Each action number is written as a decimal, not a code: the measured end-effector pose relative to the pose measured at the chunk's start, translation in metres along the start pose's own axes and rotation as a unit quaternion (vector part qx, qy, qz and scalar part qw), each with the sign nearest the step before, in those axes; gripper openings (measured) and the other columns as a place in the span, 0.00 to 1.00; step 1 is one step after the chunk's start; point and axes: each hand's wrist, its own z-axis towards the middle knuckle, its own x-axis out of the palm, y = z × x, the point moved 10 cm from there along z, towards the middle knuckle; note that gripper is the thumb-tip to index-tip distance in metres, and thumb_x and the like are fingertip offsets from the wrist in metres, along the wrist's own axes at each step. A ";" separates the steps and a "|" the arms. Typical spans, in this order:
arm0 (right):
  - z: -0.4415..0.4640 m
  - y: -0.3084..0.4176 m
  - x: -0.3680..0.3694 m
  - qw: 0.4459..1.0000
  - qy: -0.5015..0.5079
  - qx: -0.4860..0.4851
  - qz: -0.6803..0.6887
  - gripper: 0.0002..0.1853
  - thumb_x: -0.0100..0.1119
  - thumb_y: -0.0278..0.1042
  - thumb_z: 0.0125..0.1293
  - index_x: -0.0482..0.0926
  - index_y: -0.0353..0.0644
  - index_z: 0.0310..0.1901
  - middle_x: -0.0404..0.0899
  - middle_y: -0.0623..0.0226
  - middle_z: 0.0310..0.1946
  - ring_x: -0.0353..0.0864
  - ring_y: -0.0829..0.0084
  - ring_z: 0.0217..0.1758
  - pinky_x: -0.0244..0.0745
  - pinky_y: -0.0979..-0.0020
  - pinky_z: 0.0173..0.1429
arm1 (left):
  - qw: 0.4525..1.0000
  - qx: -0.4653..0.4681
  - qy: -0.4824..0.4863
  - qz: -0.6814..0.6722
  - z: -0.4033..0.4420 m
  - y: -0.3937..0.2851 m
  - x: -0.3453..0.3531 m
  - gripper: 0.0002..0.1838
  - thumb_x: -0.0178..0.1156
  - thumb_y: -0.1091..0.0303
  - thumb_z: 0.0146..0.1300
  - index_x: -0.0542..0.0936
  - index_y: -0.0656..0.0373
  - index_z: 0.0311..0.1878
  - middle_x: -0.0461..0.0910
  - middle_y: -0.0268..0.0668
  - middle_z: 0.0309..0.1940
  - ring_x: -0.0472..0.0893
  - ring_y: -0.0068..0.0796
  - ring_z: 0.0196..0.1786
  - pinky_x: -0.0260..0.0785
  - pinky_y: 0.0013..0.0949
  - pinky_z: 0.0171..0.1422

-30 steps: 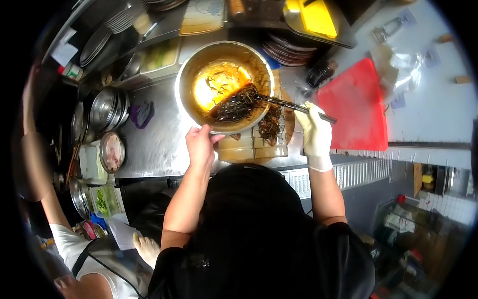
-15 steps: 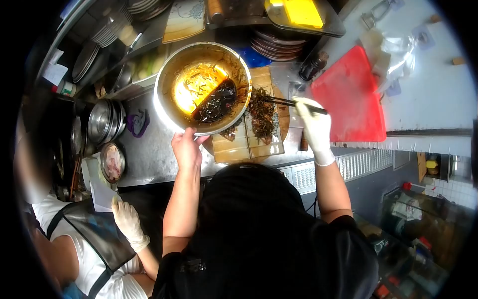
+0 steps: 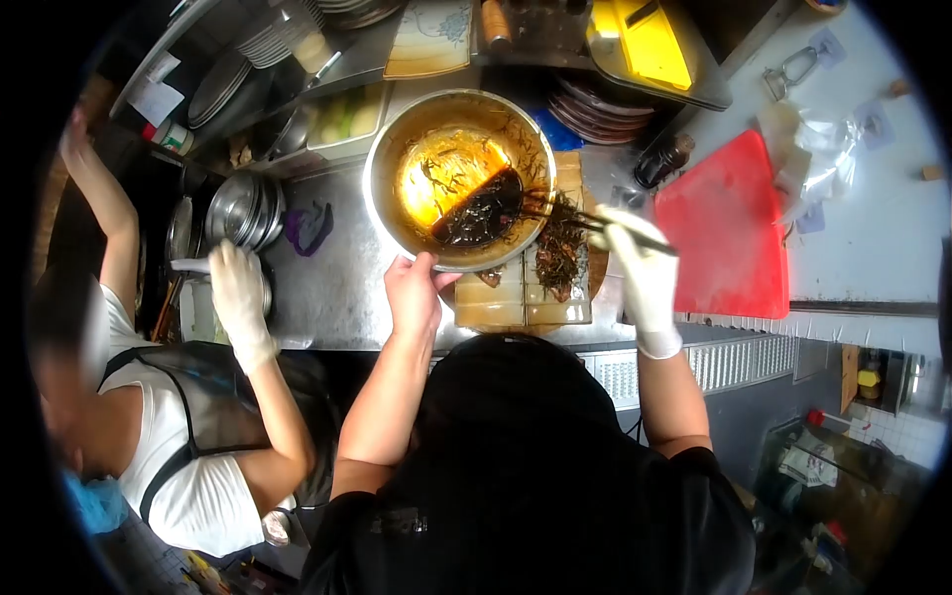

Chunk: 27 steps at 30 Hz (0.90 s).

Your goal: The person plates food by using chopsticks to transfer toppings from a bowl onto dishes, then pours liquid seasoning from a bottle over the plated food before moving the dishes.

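My bare left hand (image 3: pixel 412 297) grips the near rim of a metal bowl (image 3: pixel 377 208), thumb on the edge, fingers partly hidden. The bowl is tilted toward me, with dark sauce (image 3: pixel 481 213) and thin dark strips pooled inside. My gloved right hand (image 3: pixel 643 283) is closed around black chopsticks (image 3: pixel 662 246); their tips reach over the bowl's right rim, into its inside. Below and right of the bowl, a heap of dark shredded food (image 3: pixel 560 260) lies on tan rectangular plates (image 3: pixel 493 302). Part of the plates is hidden under the bowl.
A red cutting board (image 3: pixel 729 233) lies at the right, beside a dark bottle (image 3: pixel 664 159). Stacked plates (image 3: pixel 600 109) stand behind. Left are metal bowls (image 3: pixel 238 210) and a purple band (image 3: pixel 309 228). A co-worker's gloved hand (image 3: pixel 236 297) holds a grey handle-like object.
The chopsticks have moved from the food heap to the bowl's right rim. The whole view has shifted. The co-worker's gloved hand has risen toward the counter, and their other arm now shows.
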 end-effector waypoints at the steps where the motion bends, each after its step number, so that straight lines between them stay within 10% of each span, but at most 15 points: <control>1: -0.001 -0.003 0.018 1.000 0.026 -0.005 -0.011 0.13 0.62 0.24 0.73 0.84 0.33 0.57 0.87 0.56 0.53 0.89 0.71 0.48 0.86 0.72 0.55 | 1.000 -0.003 -0.003 0.005 0.000 0.002 -0.001 0.09 0.53 0.81 0.68 0.79 0.71 0.48 0.85 0.48 0.44 0.88 0.38 0.40 0.88 0.35 0.37; 7: -0.007 -0.024 0.075 0.991 0.119 0.045 -0.040 0.13 0.66 0.20 0.69 0.88 0.38 0.53 0.87 0.64 0.51 0.86 0.74 0.50 0.82 0.75 0.55 | 1.000 -0.008 0.015 0.000 -0.006 0.002 0.005 0.10 0.52 0.82 0.67 0.78 0.72 0.48 0.85 0.47 0.43 0.88 0.37 0.38 0.87 0.34 0.36; 10: 0.002 -0.003 0.056 0.982 0.087 -0.085 -0.142 0.12 0.65 0.20 0.69 0.88 0.37 0.52 0.87 0.64 0.52 0.86 0.76 0.48 0.82 0.75 0.54 | 1.000 -0.006 0.029 0.009 -0.010 -0.003 0.009 0.10 0.52 0.80 0.71 0.77 0.75 0.50 0.85 0.51 0.45 0.89 0.37 0.39 0.87 0.29 0.38; 14: 0.000 -0.006 0.032 1.000 -0.004 0.017 -0.005 0.12 0.63 0.18 0.70 0.86 0.32 0.53 0.87 0.57 0.54 0.86 0.72 0.53 0.82 0.74 0.58 | 0.999 -0.005 0.033 0.006 -0.010 -0.001 0.011 0.10 0.52 0.80 0.70 0.77 0.74 0.50 0.85 0.48 0.44 0.88 0.36 0.38 0.87 0.30 0.38; 21: -0.003 0.001 0.063 0.969 0.105 -0.138 -0.176 0.12 0.68 0.20 0.66 0.89 0.39 0.50 0.90 0.61 0.49 0.88 0.69 0.52 0.81 0.70 0.60 | 0.999 -0.012 0.042 0.002 -0.013 -0.001 0.019 0.09 0.52 0.81 0.68 0.78 0.71 0.48 0.84 0.45 0.41 0.87 0.36 0.36 0.87 0.33 0.37; 27: 0.004 -0.003 0.018 0.997 0.012 -0.033 -0.063 0.10 0.63 0.18 0.70 0.87 0.32 0.50 0.87 0.61 0.52 0.88 0.71 0.49 0.83 0.74 0.54 | 0.999 -0.005 0.042 0.009 -0.014 -0.003 0.018 0.08 0.51 0.81 0.69 0.77 0.71 0.48 0.85 0.46 0.41 0.88 0.37 0.37 0.87 0.33 0.38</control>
